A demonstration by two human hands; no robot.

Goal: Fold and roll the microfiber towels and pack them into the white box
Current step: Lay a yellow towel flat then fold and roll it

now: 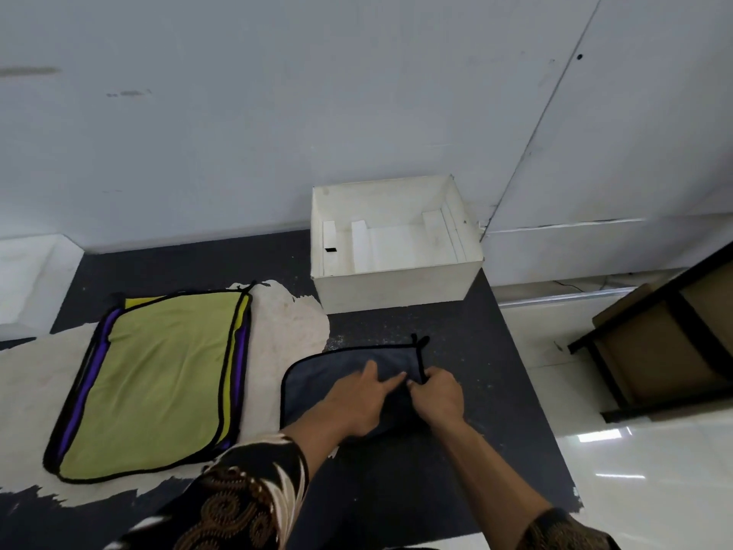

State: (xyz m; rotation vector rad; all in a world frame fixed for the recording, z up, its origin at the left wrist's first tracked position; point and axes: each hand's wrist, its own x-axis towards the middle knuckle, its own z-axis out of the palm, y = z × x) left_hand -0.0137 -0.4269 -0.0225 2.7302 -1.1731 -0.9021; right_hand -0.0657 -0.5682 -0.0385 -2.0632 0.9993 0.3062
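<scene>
A dark blue-grey towel (317, 379) with black trim lies folded on the dark mat in front of me. My left hand (357, 398) lies flat on it with fingers stretched out. My right hand (436, 394) pinches the towel's right black edge just below its hanging loop. A stack of yellow-green and purple towels (158, 375) lies spread flat to the left. The white box (396, 289) stands open behind the grey towel, against the wall, with only white card inserts inside.
The dark mat (476, 391) ends at glossy white floor tiles on the right, where a black-framed shelf with cardboard (666, 347) stands. A worn pale patch (285, 331) of the mat lies under the towel stack. A white wall rises right behind the box.
</scene>
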